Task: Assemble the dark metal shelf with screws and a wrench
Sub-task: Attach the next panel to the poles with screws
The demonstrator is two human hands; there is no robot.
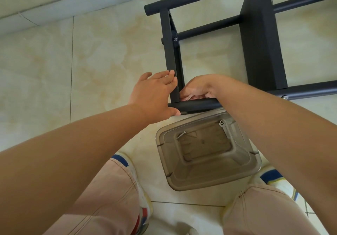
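Here the left hand lies flat against the shelf corner, right hand pinching a screw.

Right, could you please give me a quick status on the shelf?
Left hand braces shelf frame corner. Right hand pinches a small metal piece at the joint. Wrench idle in clear bin.

Head view, steeply downward, seemingly close
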